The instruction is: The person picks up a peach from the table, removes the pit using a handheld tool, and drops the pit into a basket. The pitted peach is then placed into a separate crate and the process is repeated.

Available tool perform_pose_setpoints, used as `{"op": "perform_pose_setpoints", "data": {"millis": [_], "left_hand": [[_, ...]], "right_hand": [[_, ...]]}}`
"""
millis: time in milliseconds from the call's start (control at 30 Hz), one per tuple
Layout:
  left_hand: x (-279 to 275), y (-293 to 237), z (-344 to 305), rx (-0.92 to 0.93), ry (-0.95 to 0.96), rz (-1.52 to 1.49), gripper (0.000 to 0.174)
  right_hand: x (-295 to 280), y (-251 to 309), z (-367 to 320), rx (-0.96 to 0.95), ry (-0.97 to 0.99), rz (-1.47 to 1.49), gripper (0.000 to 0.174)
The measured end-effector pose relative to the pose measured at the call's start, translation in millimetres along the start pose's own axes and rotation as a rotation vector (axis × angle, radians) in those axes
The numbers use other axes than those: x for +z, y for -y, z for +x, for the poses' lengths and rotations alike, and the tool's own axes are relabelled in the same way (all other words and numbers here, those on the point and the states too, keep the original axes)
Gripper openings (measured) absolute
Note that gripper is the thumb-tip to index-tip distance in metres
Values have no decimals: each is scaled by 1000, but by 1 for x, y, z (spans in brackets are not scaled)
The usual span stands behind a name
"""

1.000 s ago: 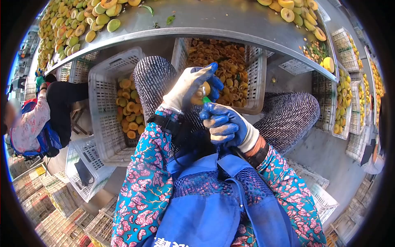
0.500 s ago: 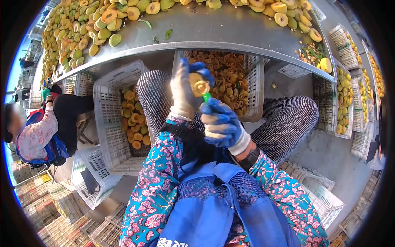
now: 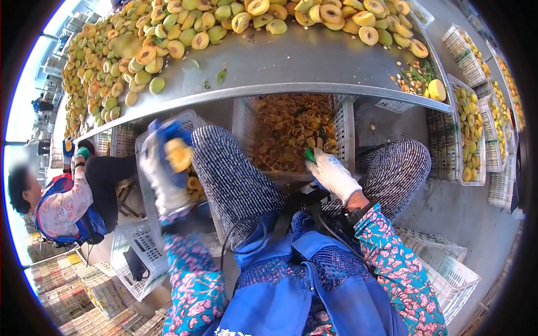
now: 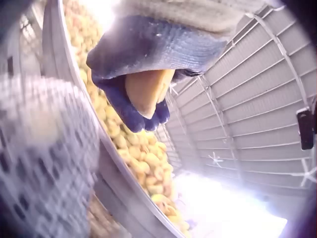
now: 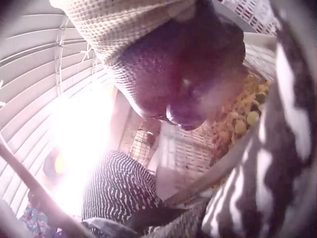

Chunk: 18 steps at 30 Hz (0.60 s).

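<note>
A gloved left hand, slightly blurred, grips a yellow-orange piece of fruit above the crate at the left, beside the wearer's patterned knee. The left wrist view shows the blue-coated fingers curled round the fruit; it sits in the hollow of the hand, touching the glove, its pale edge showing in the gap between the upper part of the hand and the fingertips below. The right hand, in a white and blue glove, is well apart from the fruit, near the front of the middle crate. Its fingers are closed on a small green object, whose end pokes out at the fingertips; how far they wrap round it cannot be told. Orange fruit scraps fill much of the middle crate. Beyond both crates, a grey metal bench carries a heap of yellow and green fruit halves. Another person sits at the far left, by the bench.
</note>
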State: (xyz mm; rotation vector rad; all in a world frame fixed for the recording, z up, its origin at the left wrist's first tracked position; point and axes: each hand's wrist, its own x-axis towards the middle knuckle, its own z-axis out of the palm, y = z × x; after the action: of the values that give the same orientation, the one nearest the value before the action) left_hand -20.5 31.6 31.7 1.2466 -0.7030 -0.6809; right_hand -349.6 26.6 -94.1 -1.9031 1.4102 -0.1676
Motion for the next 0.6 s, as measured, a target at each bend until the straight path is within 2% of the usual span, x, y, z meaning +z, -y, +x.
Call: {"op": "perform_pose_setpoints", "data": {"millis": [33, 67, 100, 133, 167, 233, 300, 367, 433, 467, 500, 533, 567, 600], "left_hand": [[-13, -16, -2, -28, 7, -75, 32], [-48, -17, 8, -55, -51, -20, 31], [-67, -27, 8, -90, -86, 53, 26], [-100, -26, 13, -96, -27, 171, 28], [-129, -21, 18, -185, -134, 308, 29], [-166, -14, 14, -210, -98, 845, 31], [-194, 6, 14, -142, 101, 1471, 38], [-173, 10, 19, 22, 244, 1787, 48], [-111, -8, 43, -51, 261, 1180, 50], [-80, -11, 57, 29, 296, 1006, 46], [-43, -17, 70, 29, 300, 866, 42], [-6, -25, 79, -166, 300, 607, 42], [26, -23, 94, -2, 356, 737, 43], [54, -16, 115, 635, 542, 978, 43]], "right_hand": [[-8, 5, -1, 1, -6, -7, 34], [-14, 8, 0, -5, -18, -15, 34], [-2, -2, 0, -45, 3, -77, 29], [10, -14, -2, -161, 86, -224, 24], [22, -28, -8, -134, 146, -296, 24], [17, -24, -2, -21, 262, -100, 29], [-8, -2, -7, -40, 191, -15, 36], [-20, 8, -1, -45, 191, 12, 40], [-35, 17, 1, -51, 244, 11, 42], [-41, 18, 4, -55, 273, 7, 44], [-43, 16, 8, -65, 255, 24, 41], [-42, 13, 10, -73, 238, 42, 39], [-42, 9, 12, -81, 223, 59, 38], [-45, 9, 14, -67, 233, 79, 39]]}}
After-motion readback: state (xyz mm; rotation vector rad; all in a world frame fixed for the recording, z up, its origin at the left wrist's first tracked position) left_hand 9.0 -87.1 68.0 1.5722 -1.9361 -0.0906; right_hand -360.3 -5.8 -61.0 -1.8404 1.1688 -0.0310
